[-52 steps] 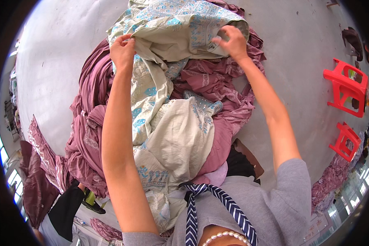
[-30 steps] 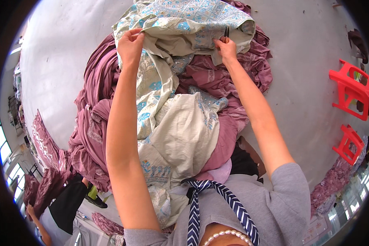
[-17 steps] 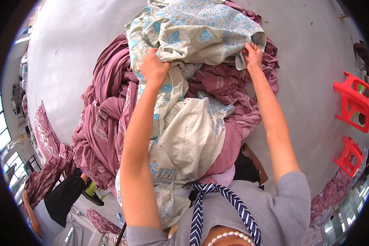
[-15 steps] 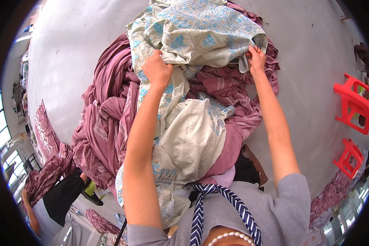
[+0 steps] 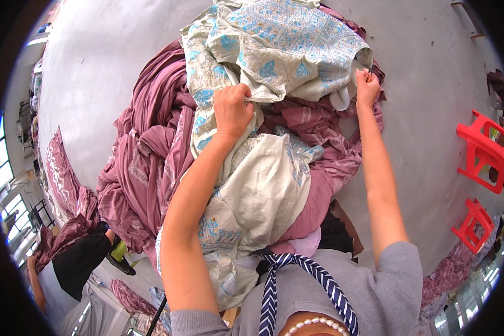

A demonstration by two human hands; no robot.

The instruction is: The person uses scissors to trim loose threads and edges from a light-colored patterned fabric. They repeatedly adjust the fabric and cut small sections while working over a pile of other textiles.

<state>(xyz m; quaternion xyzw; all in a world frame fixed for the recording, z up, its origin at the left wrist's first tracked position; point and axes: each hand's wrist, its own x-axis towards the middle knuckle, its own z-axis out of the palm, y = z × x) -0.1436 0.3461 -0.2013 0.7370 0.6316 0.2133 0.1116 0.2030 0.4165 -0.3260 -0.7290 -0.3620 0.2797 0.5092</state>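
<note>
Both arms stretch forward over the heap. The left hand (image 5: pixel 232 109) fists a fold of the cream cotton sheet with pale-blue embroidery (image 5: pixel 274 50), and the right hand (image 5: pixel 367 84) pinches its far edge. The sheet drapes over crumpled mauve fabric (image 5: pixel 145 162) piled on the grey floor (image 5: pixel 95 73); two red plastic stools (image 5: pixel 481 154) stand well apart to the right.

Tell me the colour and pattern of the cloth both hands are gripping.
The cream cloth carries light-blue printed floral and dotted motifs, clearest in the head view.
</note>
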